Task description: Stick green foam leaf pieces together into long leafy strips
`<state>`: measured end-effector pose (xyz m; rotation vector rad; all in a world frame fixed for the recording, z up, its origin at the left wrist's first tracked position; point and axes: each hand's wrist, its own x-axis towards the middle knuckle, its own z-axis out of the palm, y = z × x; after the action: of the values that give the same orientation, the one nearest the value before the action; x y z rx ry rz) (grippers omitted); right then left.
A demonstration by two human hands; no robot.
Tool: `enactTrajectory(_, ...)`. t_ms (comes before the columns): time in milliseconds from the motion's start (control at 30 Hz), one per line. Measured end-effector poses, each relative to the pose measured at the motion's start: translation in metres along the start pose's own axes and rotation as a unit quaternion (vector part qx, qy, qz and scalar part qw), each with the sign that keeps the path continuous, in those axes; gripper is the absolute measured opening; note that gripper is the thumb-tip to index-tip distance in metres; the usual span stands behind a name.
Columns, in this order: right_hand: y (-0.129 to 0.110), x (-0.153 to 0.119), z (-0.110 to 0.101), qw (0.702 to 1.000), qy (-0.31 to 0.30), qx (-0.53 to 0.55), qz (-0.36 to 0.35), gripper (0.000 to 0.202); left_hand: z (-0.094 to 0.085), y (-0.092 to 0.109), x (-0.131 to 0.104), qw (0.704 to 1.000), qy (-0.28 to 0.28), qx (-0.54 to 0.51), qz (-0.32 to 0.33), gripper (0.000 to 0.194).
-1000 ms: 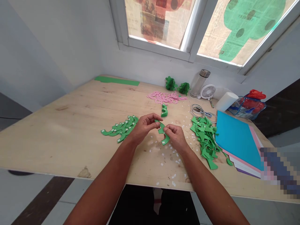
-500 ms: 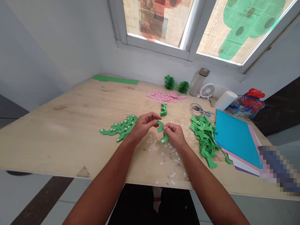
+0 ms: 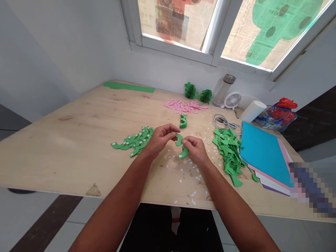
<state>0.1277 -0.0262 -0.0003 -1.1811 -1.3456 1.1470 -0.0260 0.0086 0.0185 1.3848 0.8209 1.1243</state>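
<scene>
A curvy green paper cutout with small white squares on it is held between my two hands, just above the wooden table. My left hand pinches its upper end, and my right hand grips its right side near the middle. Left of my left hand lies a pile of similar green cutouts bearing white squares. A neat stack of the same wavy shape sits beyond my hands. Small white paper bits are scattered beneath and in front of my right hand.
Green scraps heap at the right, beside blue sheets. Behind are pink cutouts, green paper ornaments, a bottle, a small fan, a white roll and scissors. A green strip lies far left.
Both hands keep their grip on the green cutout, whose lower end has shifted slightly left. The whole view has tilted very slightly.
</scene>
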Motion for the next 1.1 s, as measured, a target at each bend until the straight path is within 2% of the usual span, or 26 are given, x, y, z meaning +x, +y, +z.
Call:
enactTrajectory(333,-0.001,0.0,0.001,1.0,0.004,0.023,0.016,0.021,0.0,0.0,0.001,1.0,-0.002,-0.009,-0.006,0.011)
enactTrajectory(567,-0.005,0.001,0.0,0.988,0.039,0.145,0.043,0.02,0.004,-0.001,0.001,0.998,0.009,-0.054,-0.012,0.029)
enactTrajectory(700,-0.007,0.002,0.0,0.975,0.069,0.203,0.065,0.019,0.009,0.0,-0.001,0.997,0.009,-0.063,0.034,0.03)
enactTrajectory(867,-0.008,0.003,0.0,0.965,0.084,0.238,0.073,0.019,0.01,0.001,-0.001,0.988,0.078,-0.068,0.112,0.037)
enactTrajectory(933,-0.008,0.003,-0.001,0.964,0.085,0.242,0.072,0.019,0.01,0.001,-0.002,0.991,0.059,-0.042,0.115,0.031)
enactTrajectory(1033,-0.008,0.003,-0.002,0.962,0.084,0.252,0.067,0.019,0.014,-0.001,-0.003,0.993,-0.007,0.045,0.107,0.024)
enactTrajectory(1100,-0.006,0.004,-0.002,0.961,0.081,0.26,0.058,0.019,0.017,-0.002,-0.005,0.988,-0.02,0.101,0.118,0.023)
